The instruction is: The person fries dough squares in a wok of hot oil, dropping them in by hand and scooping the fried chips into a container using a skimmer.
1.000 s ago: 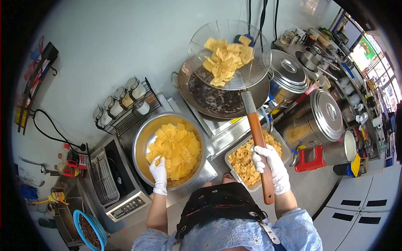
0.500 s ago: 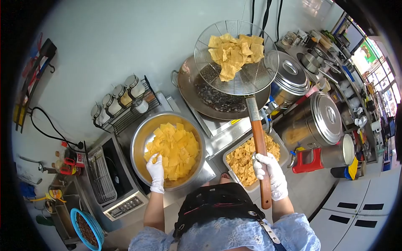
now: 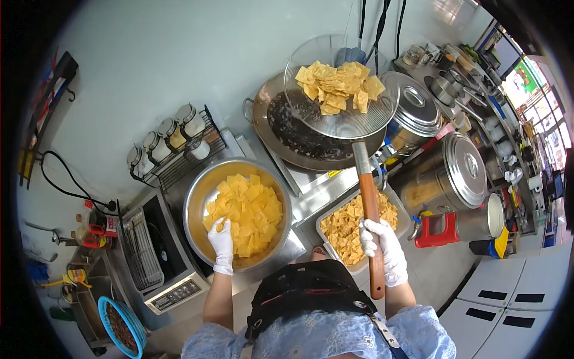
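My right hand (image 3: 385, 251), in a white glove, is wrapped round the wooden handle (image 3: 369, 209) of a large wire strainer (image 3: 341, 122). Fried square pieces (image 3: 338, 87) lie in the strainer, which hangs over a wok (image 3: 287, 146) of dark oil. My left hand (image 3: 222, 245), gloved too, reaches over the near left rim of a steel bowl (image 3: 194, 239). Its fingertips are bent together at the edge of the yellow square sheets (image 3: 251, 209); what they pinch is too small to make out. Below the wok stands a tub (image 3: 402, 224) of browned pieces.
Jars (image 3: 164, 134) stand on a black rack left of the wok. An induction cooker (image 3: 173, 293) is at the left, above a blue basket (image 3: 134, 326). Lidded steel pots (image 3: 466, 167) and a red-handled pitcher (image 3: 472, 222) are on the right.
The strainer has shifted slightly right, and the fried pieces in it have tumbled into a new heap. My left hand stays at the bowl's left side. My right hand keeps its grip.
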A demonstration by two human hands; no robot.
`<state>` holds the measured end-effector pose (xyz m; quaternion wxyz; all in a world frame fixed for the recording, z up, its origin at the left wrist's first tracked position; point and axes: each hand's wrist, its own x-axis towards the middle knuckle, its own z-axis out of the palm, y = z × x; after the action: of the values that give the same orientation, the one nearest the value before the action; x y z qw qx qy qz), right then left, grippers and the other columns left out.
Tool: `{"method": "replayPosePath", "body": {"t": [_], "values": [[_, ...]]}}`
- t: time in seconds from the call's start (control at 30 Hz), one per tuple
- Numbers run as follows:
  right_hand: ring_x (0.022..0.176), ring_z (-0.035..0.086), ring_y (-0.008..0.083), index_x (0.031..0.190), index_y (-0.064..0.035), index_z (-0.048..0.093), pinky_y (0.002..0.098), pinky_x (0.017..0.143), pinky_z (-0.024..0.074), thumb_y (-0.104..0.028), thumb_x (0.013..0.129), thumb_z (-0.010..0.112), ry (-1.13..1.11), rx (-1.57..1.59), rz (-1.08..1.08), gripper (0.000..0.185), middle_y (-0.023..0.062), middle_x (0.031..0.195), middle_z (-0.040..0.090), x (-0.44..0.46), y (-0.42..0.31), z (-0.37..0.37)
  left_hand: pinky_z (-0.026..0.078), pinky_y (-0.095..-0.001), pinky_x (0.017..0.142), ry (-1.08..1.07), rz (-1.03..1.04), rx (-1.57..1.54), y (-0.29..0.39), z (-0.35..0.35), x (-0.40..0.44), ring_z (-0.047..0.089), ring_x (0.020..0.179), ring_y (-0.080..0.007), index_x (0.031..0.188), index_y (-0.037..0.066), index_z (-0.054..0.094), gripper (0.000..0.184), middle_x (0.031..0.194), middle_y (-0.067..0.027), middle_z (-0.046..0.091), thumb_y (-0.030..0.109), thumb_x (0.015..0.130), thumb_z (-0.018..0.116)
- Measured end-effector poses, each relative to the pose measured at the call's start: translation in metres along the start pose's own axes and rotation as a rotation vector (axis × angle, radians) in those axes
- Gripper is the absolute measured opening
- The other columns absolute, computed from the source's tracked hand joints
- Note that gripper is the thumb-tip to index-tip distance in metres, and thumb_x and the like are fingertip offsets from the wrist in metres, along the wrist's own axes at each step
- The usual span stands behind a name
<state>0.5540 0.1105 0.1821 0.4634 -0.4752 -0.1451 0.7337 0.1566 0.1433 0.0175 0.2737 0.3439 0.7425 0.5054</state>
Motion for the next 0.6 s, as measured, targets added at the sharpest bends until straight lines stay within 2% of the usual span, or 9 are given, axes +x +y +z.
{"method": "replayPosePath", "body": {"t": [0.13,0.3,0.4,0.53,0.57,0.6], "values": [[0.041,0.036,0.0048,0.094,-0.0004,0.057,0.0194,0.035,0.0318,-0.019,0.09,0.058,-0.088,0.047,0.057,0.02,-0.0013,0.061,0.047,0.008,-0.007,-0.004,0.047,-0.0265,0.08,-0.005,0.042,0.007,0.004,0.004,-0.003,0.059,0.085,-0.0137,0.098,-0.004,0.067,0.018,0.093,-0.0081,0.067,0.004,0.082,0.068],[0.042,0.039,0.0051,0.096,0.0003,0.056,0.0197,0.035,0.033,-0.019,0.089,0.059,-0.046,-0.029,0.047,0.021,-0.0002,0.062,0.048,0.001,-0.011,0.006,0.047,-0.0273,0.081,0.001,0.016,-0.02,0.001,0.002,-0.003,0.059,0.085,-0.0144,0.096,-0.003,0.068,0.017,0.093,-0.0083,0.067,0.006,0.082,0.068],[0.039,0.041,0.0073,0.096,0.0006,0.055,0.022,0.032,0.0352,-0.018,0.089,0.059,0.011,-0.139,-0.069,0.02,0.003,0.064,0.052,-0.008,-0.025,0.013,0.047,-0.0276,0.082,0.004,0.019,0.018,-0.001,0.003,-0.004,0.06,0.085,-0.0148,0.096,-0.002,0.069,0.017,0.092,-0.0087,0.068,0.006,0.081,0.069],[0.035,0.038,0.0098,0.095,0.0025,0.054,0.0234,0.031,0.0344,-0.014,0.09,0.057,0.092,-0.262,-0.212,0.017,0.004,0.053,0.046,-0.019,-0.042,0.027,0.047,-0.0279,0.082,0.004,0.021,0.019,-0.006,0.001,-0.01,0.061,0.085,-0.0151,0.096,-0.002,0.069,0.018,0.091,-0.0086,0.068,0.007,0.081,0.068],[0.039,0.043,0.0101,0.098,0.0032,0.054,0.0242,0.033,0.0392,-0.013,0.087,0.059,0.036,-0.266,-0.218,0.02,0.005,0.062,0.051,-0.021,-0.048,0.024,0.047,-0.0279,0.082,-0.001,0.039,0.021,-0.008,0.001,-0.011,0.061,0.085,-0.0153,0.096,-0.002,0.069,0.018,0.091,-0.0089,0.069,0.007,0.081,0.068],[0.039,0.043,0.0101,0.098,0.0033,0.054,0.0242,0.032,0.0391,-0.013,0.087,0.059,0.035,-0.26,-0.221,0.02,0.005,0.062,0.051,-0.025,-0.052,0.026,0.047,-0.0279,0.082,0.003,0.031,0.017,-0.01,0.002,-0.011,0.061,0.085,-0.0153,0.096,-0.002,0.069,0.018,0.091,-0.0089,0.069,0.007,0.081,0.068]]}}
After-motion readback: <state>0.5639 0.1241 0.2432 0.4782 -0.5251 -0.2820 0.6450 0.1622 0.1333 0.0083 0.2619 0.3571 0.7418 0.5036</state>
